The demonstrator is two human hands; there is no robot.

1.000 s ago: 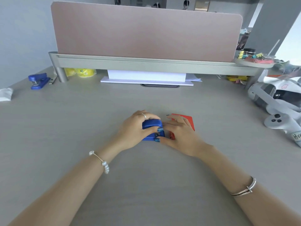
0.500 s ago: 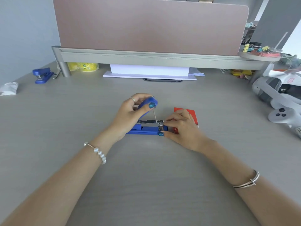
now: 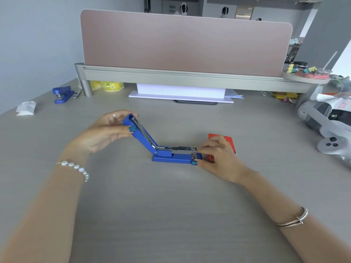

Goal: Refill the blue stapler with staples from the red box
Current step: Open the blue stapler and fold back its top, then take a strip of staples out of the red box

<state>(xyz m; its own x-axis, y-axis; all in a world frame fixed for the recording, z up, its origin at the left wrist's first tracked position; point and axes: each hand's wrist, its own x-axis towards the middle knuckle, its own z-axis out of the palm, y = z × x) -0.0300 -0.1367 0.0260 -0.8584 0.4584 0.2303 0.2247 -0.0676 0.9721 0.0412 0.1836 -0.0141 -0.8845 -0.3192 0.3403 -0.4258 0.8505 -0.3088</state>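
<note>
The blue stapler [image 3: 171, 158] lies on the grey desk at the centre, its base flat and its metal staple channel exposed. Its blue top cover [image 3: 139, 132] is swung up and back to the left. My left hand [image 3: 103, 130] pinches the cover's raised end between thumb and fingers. My right hand [image 3: 218, 156] grips the front end of the stapler's base and channel. The red box [image 3: 226, 140] lies flat just behind my right hand, partly hidden by it.
A second blue stapler [image 3: 62, 93] sits far left by the divider post. A white crumpled wrapper [image 3: 26, 108] lies at the left edge. A VR headset and controller [image 3: 330, 122] occupy the right side. A pink divider panel [image 3: 186, 42] and paper stack [image 3: 180, 92] stand behind.
The stapler was shut under both hands a second ago. My left hand has lifted the top cover and swung it far back to the left, while my right hand holds the front end down.
</note>
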